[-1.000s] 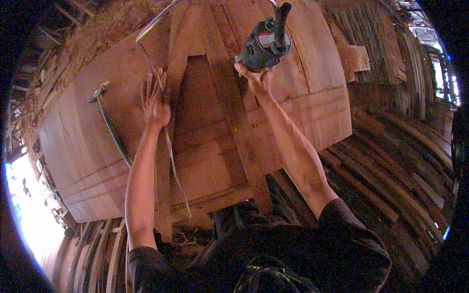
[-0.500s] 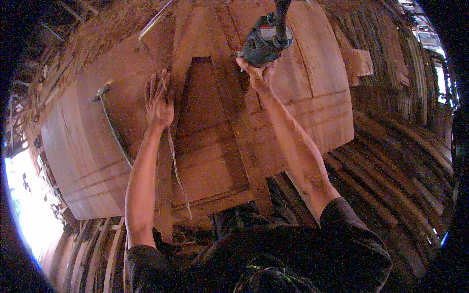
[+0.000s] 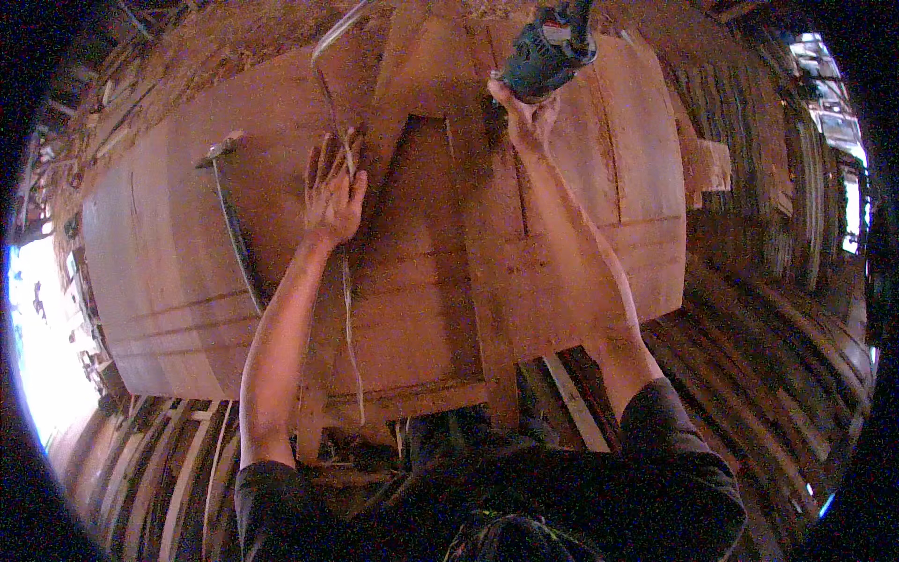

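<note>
My left hand (image 3: 334,195) lies with fingers outstretched on the left bar of a wooden frame (image 3: 398,80), palm down. A thin pale strip or cord (image 3: 350,314) runs past its fingers and trails down toward me. At the upper right, my right hand (image 3: 531,122) grips the lower end of a dark green corded-looking power tool (image 3: 543,61), whose exact kind I cannot make out. The tool's working end is hidden by the hand. Under the frame spreads a broad reddish-brown wood panel (image 3: 154,281).
A hammer (image 3: 222,148) with a long dark handle rests on the panel's left side. Wood shavings (image 3: 215,58) heap along the far edge. Stacked boards (image 3: 749,178) stand at the right, and slats (image 3: 749,347) lie below. A small wood block (image 3: 714,166) juts from the right edge.
The view has shifted, so panel, frame and hands sit farther right in the picture. My right hand and the power tool are slightly farther from me; the strip's upper bend has moved.
</note>
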`<state>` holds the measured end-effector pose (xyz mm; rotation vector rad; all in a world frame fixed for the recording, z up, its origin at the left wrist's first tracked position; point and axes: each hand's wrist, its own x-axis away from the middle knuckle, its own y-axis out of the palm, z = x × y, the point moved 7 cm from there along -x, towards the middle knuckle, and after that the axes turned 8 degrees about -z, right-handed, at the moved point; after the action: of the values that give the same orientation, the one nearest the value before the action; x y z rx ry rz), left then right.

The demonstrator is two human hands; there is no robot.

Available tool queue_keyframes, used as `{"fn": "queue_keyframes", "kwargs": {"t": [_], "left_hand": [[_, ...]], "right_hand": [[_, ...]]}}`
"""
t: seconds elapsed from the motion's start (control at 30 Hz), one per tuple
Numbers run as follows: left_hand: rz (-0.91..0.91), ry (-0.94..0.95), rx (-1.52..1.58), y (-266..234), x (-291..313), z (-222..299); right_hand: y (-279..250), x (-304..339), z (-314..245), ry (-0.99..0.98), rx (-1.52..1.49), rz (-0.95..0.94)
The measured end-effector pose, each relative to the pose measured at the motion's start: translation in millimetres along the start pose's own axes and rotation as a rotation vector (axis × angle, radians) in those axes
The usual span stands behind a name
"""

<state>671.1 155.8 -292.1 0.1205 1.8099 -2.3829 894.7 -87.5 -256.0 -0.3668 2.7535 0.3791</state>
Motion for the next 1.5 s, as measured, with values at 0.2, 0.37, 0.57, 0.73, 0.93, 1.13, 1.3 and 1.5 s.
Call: {"fn": "queue_keyframes", "kwargs": {"t": [0.2, 0.37, 0.57, 0.73, 0.93, 1.13, 1.3, 1.5], "left_hand": [[-0.085, -0.044, 0.073, -11, -8, 18], [-0.119, -0.043, 0.052, -7, -5, 5], [-0.203, -0.082, 0.073, -5, -10, -6], [-0.205, -0.075, 0.143, -24, -21, -4], [-0.22, -0.074, 0.09, -26, -19, -4], [-0.254, -0.085, 0.099, -29, -20, 4], [-0.197, -0.065, 0.143, -36, -18, 1], [-0.165, -0.08, 0.1, -11, -12, -15]], "right_hand": [[-42, -11, 26, 0.006, 0.295, -0.062], [-17, -8, 22, -0.019, 0.13, 0.021], [-5, -22, 22, 0.012, 0.234, 0.007], [-4, -35, 39, 0.106, 0.118, -0.024], [1, -52, 41, 0.061, 0.168, -0.053], [5, -70, 31, -0.023, 0.213, 0.01], [14, -83, 29, -0.056, 0.277, -0.058], [20, -105, 58, -0.101, 0.231, -0.036]]}}
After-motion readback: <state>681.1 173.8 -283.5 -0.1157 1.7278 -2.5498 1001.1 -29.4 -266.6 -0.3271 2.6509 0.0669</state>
